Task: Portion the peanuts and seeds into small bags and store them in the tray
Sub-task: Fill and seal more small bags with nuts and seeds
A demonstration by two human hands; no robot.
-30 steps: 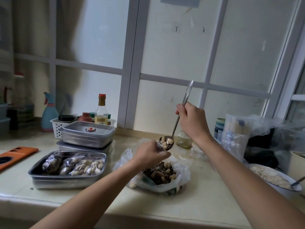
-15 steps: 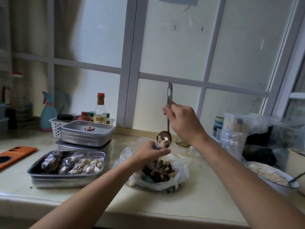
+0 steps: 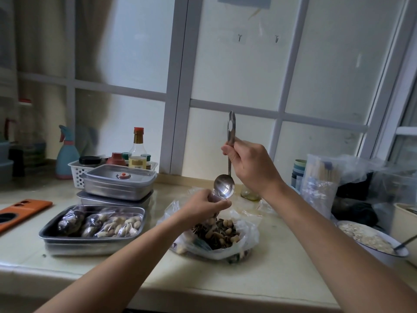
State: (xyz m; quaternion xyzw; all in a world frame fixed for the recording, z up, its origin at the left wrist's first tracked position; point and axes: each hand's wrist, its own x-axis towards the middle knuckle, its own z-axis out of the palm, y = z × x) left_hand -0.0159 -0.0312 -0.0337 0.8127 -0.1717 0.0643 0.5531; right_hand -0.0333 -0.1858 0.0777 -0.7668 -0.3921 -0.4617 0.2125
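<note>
head view: filling step, i judge. right hand [image 3: 250,168] grips the long steel spoon [image 3: 224,186], bowl bare, at the small clear bag [image 3: 212,220] pinched by my left hand [image 3: 203,206] above the big plastic bag of peanuts and seeds [image 3: 247,237]. next: rescoop, or carry it to the steel tray [image 3: 90,240].

Bare arms [image 3: 126,258] (left hand [image 3: 203,205], right hand [image 3: 253,168])

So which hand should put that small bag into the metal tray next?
Left, probably. The left hand grips the small clear plastic bag, and the shallow steel tray lies on its side; the right hand holds the long metal spoon.
</note>
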